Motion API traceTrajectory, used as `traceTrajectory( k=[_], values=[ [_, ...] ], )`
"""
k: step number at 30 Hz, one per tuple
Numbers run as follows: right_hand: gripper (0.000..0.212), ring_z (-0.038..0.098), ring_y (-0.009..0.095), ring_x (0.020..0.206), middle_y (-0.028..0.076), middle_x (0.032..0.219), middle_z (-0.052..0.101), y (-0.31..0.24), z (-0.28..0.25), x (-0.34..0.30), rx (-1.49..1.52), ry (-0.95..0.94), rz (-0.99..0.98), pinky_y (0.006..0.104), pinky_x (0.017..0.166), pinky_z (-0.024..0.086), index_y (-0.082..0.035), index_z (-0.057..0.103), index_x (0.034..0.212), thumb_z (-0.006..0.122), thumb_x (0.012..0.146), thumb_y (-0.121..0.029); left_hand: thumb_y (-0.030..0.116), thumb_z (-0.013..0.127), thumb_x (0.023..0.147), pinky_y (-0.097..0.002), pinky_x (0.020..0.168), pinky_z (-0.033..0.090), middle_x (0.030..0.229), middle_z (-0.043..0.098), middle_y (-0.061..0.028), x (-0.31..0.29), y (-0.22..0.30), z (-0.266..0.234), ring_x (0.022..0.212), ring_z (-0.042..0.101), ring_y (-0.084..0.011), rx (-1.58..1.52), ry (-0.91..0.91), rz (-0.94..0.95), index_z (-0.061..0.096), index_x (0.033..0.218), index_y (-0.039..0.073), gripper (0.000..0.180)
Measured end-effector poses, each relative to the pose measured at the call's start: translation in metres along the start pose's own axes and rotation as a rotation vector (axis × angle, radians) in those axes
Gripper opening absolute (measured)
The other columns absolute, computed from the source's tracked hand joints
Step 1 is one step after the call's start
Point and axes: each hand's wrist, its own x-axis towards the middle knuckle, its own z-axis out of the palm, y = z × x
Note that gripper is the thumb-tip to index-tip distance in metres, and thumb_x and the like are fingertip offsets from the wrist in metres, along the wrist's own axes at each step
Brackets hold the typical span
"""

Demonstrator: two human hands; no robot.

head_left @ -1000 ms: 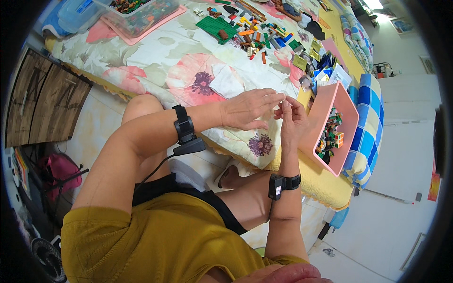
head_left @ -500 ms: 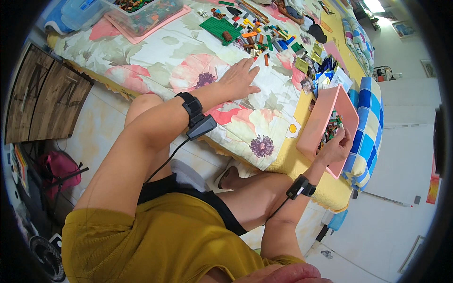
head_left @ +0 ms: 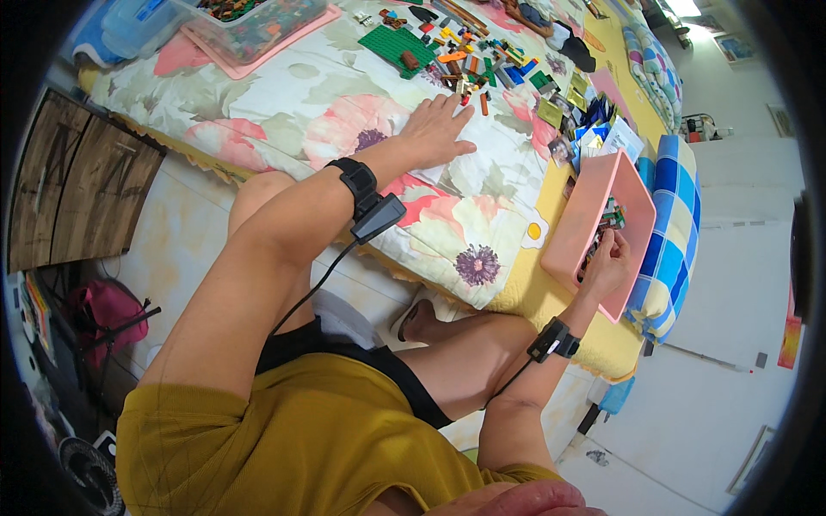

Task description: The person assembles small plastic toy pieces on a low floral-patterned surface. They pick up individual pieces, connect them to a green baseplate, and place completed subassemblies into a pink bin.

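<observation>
My left hand [head_left: 433, 136] lies on the flowered bedspread [head_left: 284, 103] with its fingers stretched out and apart, holding nothing. Just beyond its fingertips is a loose heap of coloured toy building bricks [head_left: 471, 64]. A green baseplate [head_left: 389, 45] with a brown piece on it lies at the heap's left side. On the right, my right hand [head_left: 609, 262] reaches into a pink plastic bin [head_left: 572, 228]. Its fingers are curled together over small mixed bricks [head_left: 613, 215] inside; what they grip, if anything, is hidden.
Opened foil packets [head_left: 589, 125] and paper lie behind the bin. A checked blue rolled quilt [head_left: 673, 232] borders its right side. At the back left, a clear tub [head_left: 249, 30] of bricks rests on a pink tray [head_left: 219, 56]. A wooden cabinet [head_left: 82, 181] stands left of the bed.
My right hand has shifted slightly left within the bin, with its fingers lower among the bricks. My left hand stays spread on the bedspread, shifted only a little.
</observation>
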Motion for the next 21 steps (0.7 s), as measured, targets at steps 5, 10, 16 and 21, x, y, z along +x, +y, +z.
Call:
traceTrajectory(
  k=[5,10,16,21],
  values=[
    [0.024,0.065,0.026,0.089,0.013,0.095,0.069,-0.02,0.004,-0.008,0.031,0.103,-0.122,0.037,0.079,0.05,-0.001,0.072,0.097,0.068,0.088,-0.023,0.048,0.06,0.089,-0.0477,0.106,0.034,0.145,0.039,-0.0203,0.001,0.001,-0.004,0.127,0.041,-0.0357,0.019,-0.037,-0.006,0.046,0.142,0.006,0.068],
    [0.019,0.065,0.026,0.088,0.012,0.094,0.069,-0.036,0.008,-0.013,0.073,0.184,-0.213,0.0375,0.079,0.05,0.0,0.071,0.096,0.068,0.088,-0.017,0.048,0.06,0.089,-0.0467,0.104,0.035,0.145,0.039,-0.0197,0.003,-0.001,-0.004,0.126,0.042,-0.0346,0.019,-0.036,-0.006,0.044,0.142,0.004,0.071],
    [0.013,0.063,0.025,0.085,0.012,0.091,0.068,-0.063,0.016,-0.031,0.174,0.192,-0.393,0.0356,0.078,0.05,0.003,0.069,0.094,0.066,0.089,-0.009,0.048,0.062,0.088,-0.0447,0.105,0.035,0.145,0.039,-0.0205,0.004,0.002,-0.006,0.126,0.041,-0.0345,0.006,-0.048,-0.047,0.043,0.139,-0.006,0.077],
    [0.014,0.063,0.022,0.085,0.012,0.096,0.067,-0.085,0.027,-0.053,0.282,0.037,-0.444,0.0324,0.078,0.05,0.002,0.069,0.099,0.065,0.091,-0.009,0.046,0.067,0.085,-0.0462,0.105,0.036,0.146,0.036,-0.0246,-0.001,0.015,-0.009,0.125,0.042,-0.0378,-0.07,0.016,0.001,0.04,0.139,-0.01,0.082]
  ],
)
